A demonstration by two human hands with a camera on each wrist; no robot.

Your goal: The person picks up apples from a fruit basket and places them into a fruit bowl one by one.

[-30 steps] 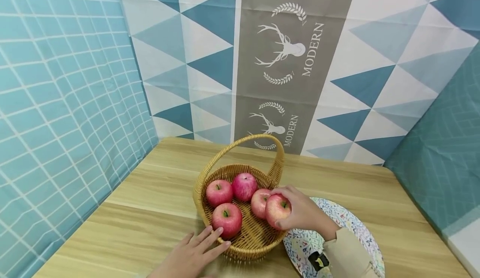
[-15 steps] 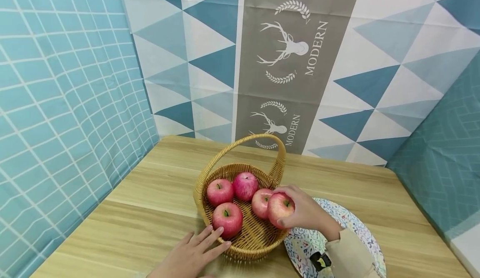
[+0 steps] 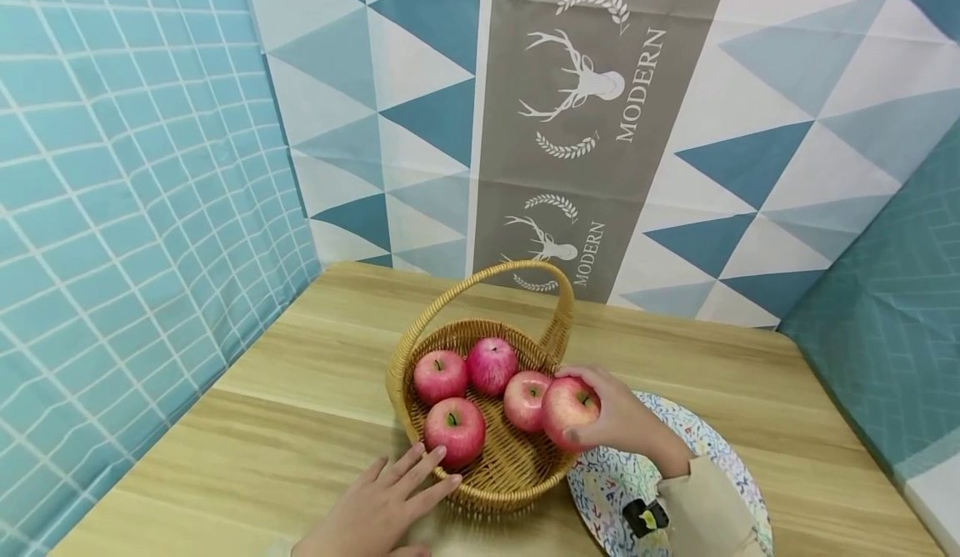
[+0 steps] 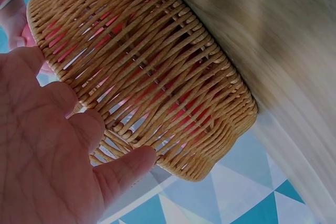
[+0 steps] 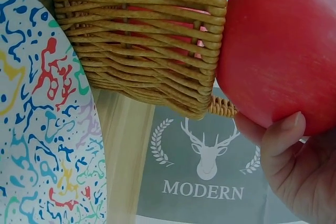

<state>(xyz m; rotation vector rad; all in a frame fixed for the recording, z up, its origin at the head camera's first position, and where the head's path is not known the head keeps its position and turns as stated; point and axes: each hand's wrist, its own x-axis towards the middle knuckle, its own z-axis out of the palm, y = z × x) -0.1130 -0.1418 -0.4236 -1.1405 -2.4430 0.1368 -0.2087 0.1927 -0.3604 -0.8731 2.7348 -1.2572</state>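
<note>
A wicker basket [image 3: 504, 503] with a tall arched handle stands mid-table, holding several red apples. My right hand [image 3: 618, 415] grips one apple [image 3: 567, 411] at the basket's right rim, thumb and fingers around its sides. In the right wrist view this apple [image 5: 283, 51] is up at rim height, against the wicker edge. Just left of it, another apple [image 3: 525, 401] lies inside the basket. My left hand [image 3: 378, 503] rests its spread, straight fingers on the front-left rim, near the front apple [image 3: 455, 432]. The left wrist view has those fingertips along the rim of the basket [image 4: 142, 72].
A round plate [image 3: 720, 465] with a colourful squiggle pattern lies right of the basket, partly under my right forearm. Wood-grain tabletop [image 3: 247, 440] spreads to the left. Patterned cloth walls [image 3: 420, 123] enclose the back and sides. A white block [image 3: 933, 490] sits at the right edge.
My right hand has shifted slightly right with the apple, now farther over the basket's right rim. The left hand stays at the rim. The head view has tilted a little.
</note>
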